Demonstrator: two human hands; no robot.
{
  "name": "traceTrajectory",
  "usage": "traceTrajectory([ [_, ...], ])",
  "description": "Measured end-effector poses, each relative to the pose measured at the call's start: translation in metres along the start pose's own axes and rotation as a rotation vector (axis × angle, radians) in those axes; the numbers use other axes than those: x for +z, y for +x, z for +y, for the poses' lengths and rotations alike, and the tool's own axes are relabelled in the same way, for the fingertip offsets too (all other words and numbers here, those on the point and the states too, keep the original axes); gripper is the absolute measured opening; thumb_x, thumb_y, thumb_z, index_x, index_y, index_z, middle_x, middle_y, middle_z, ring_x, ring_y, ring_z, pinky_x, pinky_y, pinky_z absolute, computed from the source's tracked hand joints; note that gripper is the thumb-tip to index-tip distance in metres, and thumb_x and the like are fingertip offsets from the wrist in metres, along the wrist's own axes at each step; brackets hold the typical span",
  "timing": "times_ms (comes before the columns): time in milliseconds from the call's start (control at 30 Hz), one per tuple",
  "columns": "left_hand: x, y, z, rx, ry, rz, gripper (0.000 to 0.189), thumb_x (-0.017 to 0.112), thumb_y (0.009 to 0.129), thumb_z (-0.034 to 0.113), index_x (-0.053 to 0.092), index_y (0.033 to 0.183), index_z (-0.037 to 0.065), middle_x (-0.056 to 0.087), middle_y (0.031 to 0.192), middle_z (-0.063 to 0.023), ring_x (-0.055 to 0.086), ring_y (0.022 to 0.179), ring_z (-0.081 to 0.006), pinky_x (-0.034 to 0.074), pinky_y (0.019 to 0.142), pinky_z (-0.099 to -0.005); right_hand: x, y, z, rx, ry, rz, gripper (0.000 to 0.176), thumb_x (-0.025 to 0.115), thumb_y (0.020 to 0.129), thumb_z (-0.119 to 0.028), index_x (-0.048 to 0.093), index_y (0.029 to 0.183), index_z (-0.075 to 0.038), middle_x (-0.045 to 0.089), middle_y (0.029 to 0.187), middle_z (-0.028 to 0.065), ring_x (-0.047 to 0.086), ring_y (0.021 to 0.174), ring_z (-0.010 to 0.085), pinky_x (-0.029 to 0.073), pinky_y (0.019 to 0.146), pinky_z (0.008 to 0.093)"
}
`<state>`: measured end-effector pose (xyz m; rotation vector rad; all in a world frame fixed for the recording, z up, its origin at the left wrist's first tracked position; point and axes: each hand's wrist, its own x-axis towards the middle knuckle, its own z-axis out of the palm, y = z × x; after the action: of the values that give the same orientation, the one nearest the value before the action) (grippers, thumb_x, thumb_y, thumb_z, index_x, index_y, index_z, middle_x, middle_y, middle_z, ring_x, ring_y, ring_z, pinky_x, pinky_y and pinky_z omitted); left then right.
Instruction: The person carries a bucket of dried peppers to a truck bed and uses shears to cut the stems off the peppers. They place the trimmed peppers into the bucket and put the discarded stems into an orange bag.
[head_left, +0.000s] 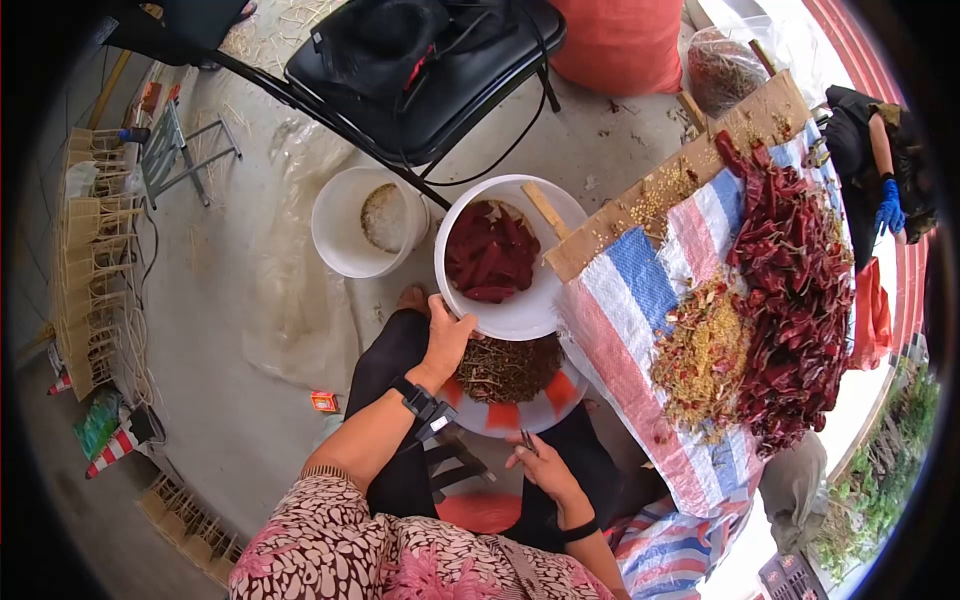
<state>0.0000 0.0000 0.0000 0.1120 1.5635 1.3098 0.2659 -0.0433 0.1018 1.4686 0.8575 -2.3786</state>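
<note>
My left hand (447, 340) grips the near side of a white bucket (548, 290), its thumb against the outer wall. Dark red dried chili pieces (490, 252) lie inside that bucket. Below it, between my knees, a basin with a red-and-white rim (502, 418) holds a heap of dried stems (510, 370). My right hand (543, 468) is closed around what looks like a small pair of scissors (527, 440), the dark metal tips pointing up over the basin's near edge. Most of the tool is hidden in the fingers.
To the right, a striped woven sheet (610, 300) on a board carries whole dried chilies (790, 300) and a pile of yellow seeds (705, 350). A second white bucket (340, 225) stands left, below a black folding chair (430, 80). A person's blue-gloved hand (889, 208) shows far right.
</note>
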Motion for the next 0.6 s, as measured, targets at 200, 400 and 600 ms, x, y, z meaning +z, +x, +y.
traceTrajectory([
  [200, -0.009, -0.048, 0.068, -0.203, 0.045, 0.061, 0.039, 0.058, 0.082, 0.005, 0.029, 0.109, 0.002, 0.048, 0.104, -0.0136, 0.06, 0.082, -0.022, 0.059, 0.062, -0.034, 0.061, -0.122, -0.029, -0.025, 0.121, 0.264, 0.03, 0.046, 0.097, -0.017, 0.051, 0.122, -0.002, 0.064, 0.083, 0.0063, 0.038, 0.046, 0.0036, 0.03, 0.041, 0.0189],
  [400, -0.029, -0.107, 0.132, -0.305, -0.012, 0.166, 0.037, 0.06, 0.08, 0.006, 0.036, 0.108, 0.0, 0.051, 0.102, -0.0134, 0.06, 0.082, -0.0225, 0.058, 0.059, -0.0364, 0.087, -0.207, -0.016, -0.031, 0.328, 0.479, 0.027, 0.046, 0.098, -0.016, 0.052, 0.119, -0.001, 0.065, 0.083, 0.0099, 0.039, 0.043, 0.0058, 0.03, 0.038, 0.0205],
  [600, -0.093, -0.238, 0.187, -0.19, -0.213, 0.193, 0.029, 0.058, 0.082, 0.007, 0.042, 0.105, 0.001, 0.057, 0.097, -0.0124, 0.061, 0.081, -0.0221, 0.057, 0.06, -0.0359, 0.054, -0.251, -0.018, -0.196, -0.011, 0.454, 0.026, 0.047, 0.097, -0.017, 0.053, 0.117, -0.001, 0.065, 0.083, 0.0077, 0.042, 0.044, 0.0052, 0.031, 0.04, 0.0193],
])
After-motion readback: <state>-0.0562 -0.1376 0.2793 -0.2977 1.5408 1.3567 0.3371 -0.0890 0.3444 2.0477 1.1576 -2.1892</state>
